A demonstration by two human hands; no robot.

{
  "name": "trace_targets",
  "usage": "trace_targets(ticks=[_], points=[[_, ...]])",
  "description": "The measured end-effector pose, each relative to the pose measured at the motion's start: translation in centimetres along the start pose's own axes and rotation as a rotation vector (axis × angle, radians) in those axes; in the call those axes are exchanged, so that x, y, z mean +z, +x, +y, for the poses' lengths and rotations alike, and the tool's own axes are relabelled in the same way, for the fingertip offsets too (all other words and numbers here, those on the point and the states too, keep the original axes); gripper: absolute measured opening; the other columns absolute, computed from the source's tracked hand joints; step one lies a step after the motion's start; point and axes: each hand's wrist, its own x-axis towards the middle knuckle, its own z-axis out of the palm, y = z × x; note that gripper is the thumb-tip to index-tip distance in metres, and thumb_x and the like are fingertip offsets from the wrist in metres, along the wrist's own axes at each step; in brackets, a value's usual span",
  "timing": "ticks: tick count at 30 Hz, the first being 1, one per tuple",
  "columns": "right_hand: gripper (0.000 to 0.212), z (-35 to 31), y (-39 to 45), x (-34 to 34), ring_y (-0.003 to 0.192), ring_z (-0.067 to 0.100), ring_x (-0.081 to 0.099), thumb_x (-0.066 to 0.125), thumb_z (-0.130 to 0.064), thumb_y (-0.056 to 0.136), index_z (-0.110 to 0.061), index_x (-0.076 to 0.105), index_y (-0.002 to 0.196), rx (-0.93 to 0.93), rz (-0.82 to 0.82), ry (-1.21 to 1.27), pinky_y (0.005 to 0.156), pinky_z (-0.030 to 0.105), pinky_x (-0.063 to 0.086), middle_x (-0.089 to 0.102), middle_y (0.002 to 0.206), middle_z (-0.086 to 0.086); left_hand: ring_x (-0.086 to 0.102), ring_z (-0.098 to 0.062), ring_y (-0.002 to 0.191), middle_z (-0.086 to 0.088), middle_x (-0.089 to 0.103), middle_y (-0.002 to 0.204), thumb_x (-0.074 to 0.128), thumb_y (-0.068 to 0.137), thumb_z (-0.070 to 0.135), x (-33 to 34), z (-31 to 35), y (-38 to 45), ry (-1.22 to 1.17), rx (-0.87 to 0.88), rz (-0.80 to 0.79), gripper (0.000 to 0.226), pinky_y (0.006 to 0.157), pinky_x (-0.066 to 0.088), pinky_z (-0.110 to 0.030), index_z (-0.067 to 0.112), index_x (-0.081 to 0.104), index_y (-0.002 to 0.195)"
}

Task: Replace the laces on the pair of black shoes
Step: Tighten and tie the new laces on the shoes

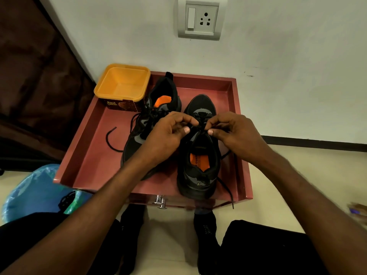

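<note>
Two black shoes with orange insoles stand on a red tray-topped stand (89, 155). The right shoe (200, 175) points away from me, heel toward me. The left shoe (156, 92) points toward me, heel at the back. My left hand (168, 133) and my right hand (232, 132) meet over the right shoe's lacing, each pinching its black lace (200, 124) between thumb and fingers. One end of that lace (228, 191) trails over the tray's front edge. The left shoe's loose lace (111, 139) curls on the tray to its left.
An open, hollow yellow tub (121, 82) sits at the tray's back left corner. A blue plastic bag (35, 191) lies on the floor at left. A wall with a socket (200, 18) is behind. My feet in black socks (204, 231) rest below the stand.
</note>
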Motion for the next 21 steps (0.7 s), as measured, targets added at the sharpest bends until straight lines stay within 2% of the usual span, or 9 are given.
trace_targets(ticks=[3, 5, 6, 8, 11, 13, 16, 19, 21], points=[[0.017, -0.3, 0.0, 0.1, 0.097, 0.008, 0.065, 0.068, -0.006, 0.095, -0.023, 0.072, 0.094, 0.032, -0.043, 0.022, 0.092, 0.029, 0.056, 0.067, 0.103, -0.004, 0.067, -0.006, 0.114, -0.001, 0.063, 0.121, 0.067, 0.095, -0.001, 0.4, -0.2, 0.0, 0.009, 0.015, 0.028, 0.023, 0.104, 0.052, -0.025, 0.014, 0.073, 0.112], [0.013, -0.5, 0.0, -0.4, 0.096, 0.019, 0.064, 0.059, -0.005, 0.101, -0.015, 0.068, 0.098, 0.12, -0.136, 0.162, 0.094, 0.041, 0.056, 0.065, 0.103, 0.005, 0.068, -0.006, 0.111, 0.0, 0.064, 0.118, 0.07, 0.094, 0.001, 0.7, -0.3, 0.2, 0.01, 0.018, 0.06, 0.02, 0.104, 0.053, -0.026, 0.014, 0.075, 0.109], [0.012, -0.6, -0.1, -0.8, 0.095, 0.021, 0.063, 0.055, -0.006, 0.103, -0.011, 0.066, 0.1, 0.172, -0.16, 0.263, 0.094, 0.043, 0.057, 0.063, 0.101, 0.007, 0.068, -0.008, 0.11, 0.0, 0.064, 0.117, 0.071, 0.093, 0.002, 0.9, -0.4, 0.2, 0.004, 0.022, 0.07, 0.02, 0.104, 0.053, -0.029, 0.015, 0.075, 0.107], [0.015, -0.5, -0.4, -1.4, 0.098, 0.017, 0.064, 0.052, -0.005, 0.105, -0.012, 0.065, 0.104, 0.239, -0.141, 0.413, 0.091, 0.038, 0.059, 0.063, 0.104, 0.005, 0.068, -0.011, 0.112, 0.0, 0.065, 0.117, 0.073, 0.092, 0.005, 0.9, -0.7, 0.3, -0.002, 0.027, 0.09, 0.021, 0.105, 0.054, -0.036, 0.021, 0.076, 0.105], [0.027, -0.2, -0.5, -1.3, 0.109, 0.009, 0.068, 0.06, 0.002, 0.099, -0.02, 0.071, 0.109, 0.156, -0.114, 0.305, 0.095, 0.034, 0.059, 0.069, 0.117, -0.003, 0.068, -0.014, 0.11, 0.002, 0.065, 0.113, 0.074, 0.092, 0.009, 1.1, -1.0, 0.4, 0.011, 0.029, 0.113, 0.021, 0.103, 0.055, -0.04, 0.028, 0.076, 0.099], [0.03, 0.0, -0.4, -0.6, 0.112, 0.009, 0.067, 0.067, 0.002, 0.094, -0.024, 0.075, 0.107, 0.099, -0.101, 0.199, 0.102, 0.038, 0.055, 0.071, 0.117, -0.006, 0.068, -0.012, 0.106, 0.0, 0.064, 0.11, 0.071, 0.094, 0.007, 1.2, -0.8, 0.4, 0.016, 0.021, 0.117, 0.019, 0.1, 0.055, -0.037, 0.026, 0.073, 0.097], [0.026, 0.0, -0.1, -0.2, 0.113, 0.011, 0.066, 0.073, -0.003, 0.091, -0.027, 0.077, 0.101, 0.069, -0.055, 0.132, 0.101, 0.039, 0.056, 0.07, 0.116, -0.007, 0.065, -0.016, 0.098, -0.001, 0.061, 0.107, 0.064, 0.098, 0.005, 1.1, -0.4, 0.3, -0.001, 0.002, 0.128, 0.025, 0.089, 0.054, -0.036, 0.029, 0.069, 0.092], [0.022, 0.0, 0.0, -0.1, 0.11, 0.009, 0.067, 0.075, -0.006, 0.09, -0.026, 0.077, 0.099, 0.065, -0.046, 0.101, 0.1, 0.036, 0.055, 0.069, 0.112, -0.009, 0.064, -0.024, 0.102, -0.001, 0.062, 0.11, 0.061, 0.099, 0.007, 0.7, -0.3, 0.2, -0.045, -0.02, 0.125, 0.026, 0.092, 0.055, -0.043, 0.031, 0.068, 0.091], [0.022, 0.1, -0.1, 0.1, 0.108, 0.01, 0.068, 0.076, -0.007, 0.09, -0.028, 0.077, 0.098, 0.074, -0.022, 0.095, 0.1, 0.039, 0.056, 0.071, 0.111, -0.008, 0.066, -0.02, 0.105, -0.004, 0.064, 0.114, 0.061, 0.099, 0.004, 0.7, -0.3, 0.1, -0.067, -0.011, 0.1, 0.024, 0.095, 0.055, -0.036, 0.026, 0.07, 0.096]])
